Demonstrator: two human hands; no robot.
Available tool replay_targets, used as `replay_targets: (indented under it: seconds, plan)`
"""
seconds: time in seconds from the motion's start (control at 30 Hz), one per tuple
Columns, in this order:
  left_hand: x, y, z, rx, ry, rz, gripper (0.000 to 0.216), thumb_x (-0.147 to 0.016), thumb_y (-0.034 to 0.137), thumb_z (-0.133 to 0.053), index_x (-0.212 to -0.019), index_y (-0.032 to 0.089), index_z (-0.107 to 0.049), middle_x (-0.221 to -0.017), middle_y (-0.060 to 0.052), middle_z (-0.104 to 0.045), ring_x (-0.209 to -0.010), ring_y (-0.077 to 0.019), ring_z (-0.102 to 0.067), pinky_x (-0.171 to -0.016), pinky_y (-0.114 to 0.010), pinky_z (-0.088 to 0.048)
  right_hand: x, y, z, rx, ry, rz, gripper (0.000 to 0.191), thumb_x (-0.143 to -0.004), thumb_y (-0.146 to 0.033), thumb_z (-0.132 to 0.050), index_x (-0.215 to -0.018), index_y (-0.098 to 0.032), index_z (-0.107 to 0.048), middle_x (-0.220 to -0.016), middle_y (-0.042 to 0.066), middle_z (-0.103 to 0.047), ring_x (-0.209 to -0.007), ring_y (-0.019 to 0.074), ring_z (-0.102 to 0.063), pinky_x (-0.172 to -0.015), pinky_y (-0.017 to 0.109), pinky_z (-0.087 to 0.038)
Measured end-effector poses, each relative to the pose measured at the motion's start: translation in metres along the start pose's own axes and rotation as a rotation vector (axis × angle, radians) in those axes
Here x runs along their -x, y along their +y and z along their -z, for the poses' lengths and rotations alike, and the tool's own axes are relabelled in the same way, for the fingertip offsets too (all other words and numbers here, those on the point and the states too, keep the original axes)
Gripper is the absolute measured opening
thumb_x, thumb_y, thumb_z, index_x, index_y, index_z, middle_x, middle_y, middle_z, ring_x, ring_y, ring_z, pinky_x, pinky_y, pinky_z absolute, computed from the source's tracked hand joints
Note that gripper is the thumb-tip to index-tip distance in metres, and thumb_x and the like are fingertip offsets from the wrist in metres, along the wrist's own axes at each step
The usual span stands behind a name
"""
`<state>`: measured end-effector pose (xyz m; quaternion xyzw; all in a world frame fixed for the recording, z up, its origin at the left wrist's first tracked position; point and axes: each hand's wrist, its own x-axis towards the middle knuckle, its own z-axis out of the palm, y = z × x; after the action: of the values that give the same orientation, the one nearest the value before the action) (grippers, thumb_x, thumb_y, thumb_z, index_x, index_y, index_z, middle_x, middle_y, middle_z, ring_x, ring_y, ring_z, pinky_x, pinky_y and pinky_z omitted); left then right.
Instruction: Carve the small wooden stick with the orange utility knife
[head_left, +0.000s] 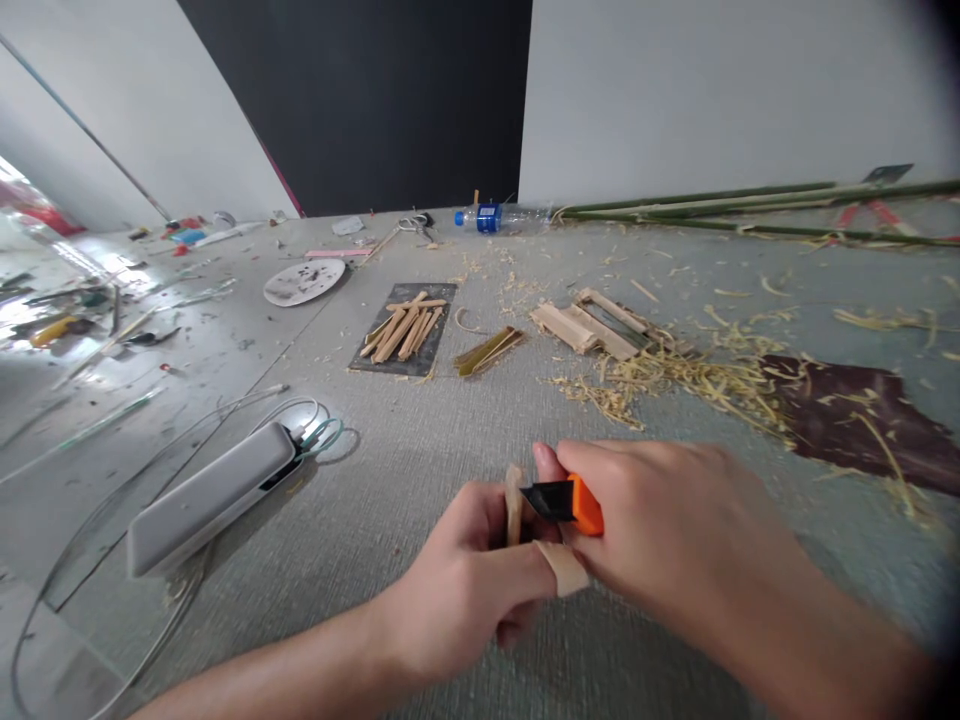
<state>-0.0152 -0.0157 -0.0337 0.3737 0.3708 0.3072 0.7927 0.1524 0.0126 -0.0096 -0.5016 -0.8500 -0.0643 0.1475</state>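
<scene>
The grey table (420, 440) takes up most of the view, its far edge at 12 o'clock against the wall. Long green bamboo poles (750, 195) lie along that edge toward 2 o'clock. A brown sheet (862, 420) strewn with shavings sits at 3 o'clock, a white power bank (206, 495) with its cables at 9 o'clock, and a dark mat (405, 335) carrying cut sticks at 11 o'clock.

At 6 o'clock, the right hand (675, 530) is closed around an orange knife (574, 500), blade against a small wood strip (514, 500). The left hand (465, 580) is curled tight on that strip, holding it upright, with 1 bandaged finger.

This looks like whittling in progress. The next stroke likely needs the blade steered away from the left fingers. Bare table lies open just ahead of the hands.
</scene>
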Motion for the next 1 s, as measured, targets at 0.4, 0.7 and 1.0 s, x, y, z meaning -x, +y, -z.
replay_targets:
  seconds: [0.4, 0.7, 1.0]
  plan:
    - [-0.001, 0.0, -0.005, -0.211, 0.082, -0.163, 0.045, -0.085, 0.04, -0.074, -0.066, 0.02, -0.039, -0.057, 0.008, -0.03, -0.051, -0.0057, -0.022, -0.045, -0.022, -0.017, 0.0, -0.001, 0.0, -0.065, -0.057, 0.004, 0.037, -0.097, -0.026, -0.046, -0.063, -0.024, -0.06, -0.054, -0.001, -0.065, -0.044, 0.0188, -0.058, -0.05, 0.032, -0.018]
    - [-0.004, -0.007, -0.009, -0.238, 0.236, -0.175, 0.06, -0.082, 0.053, -0.075, -0.058, 0.022, -0.03, -0.052, 0.008, -0.027, -0.049, -0.0062, -0.019, -0.045, -0.024, -0.015, 0.002, -0.011, -0.007, -0.03, -0.109, -0.122, 0.038, -0.1, -0.028, -0.045, -0.068, -0.023, -0.064, -0.057, 0.002, -0.068, -0.05, 0.0174, -0.061, -0.05, 0.032, -0.017]
    - [-0.004, -0.026, -0.031, -0.281, 0.032, 0.049, 0.058, -0.087, 0.05, -0.067, -0.051, 0.021, -0.033, -0.044, 0.009, -0.027, -0.039, -0.0036, -0.02, -0.041, -0.024, -0.015, -0.023, 0.025, -0.002, 0.155, -0.145, -0.452, 0.027, -0.089, -0.022, -0.05, -0.091, -0.021, -0.077, -0.071, 0.008, -0.072, -0.059, 0.0224, -0.062, -0.053, 0.031, -0.026]
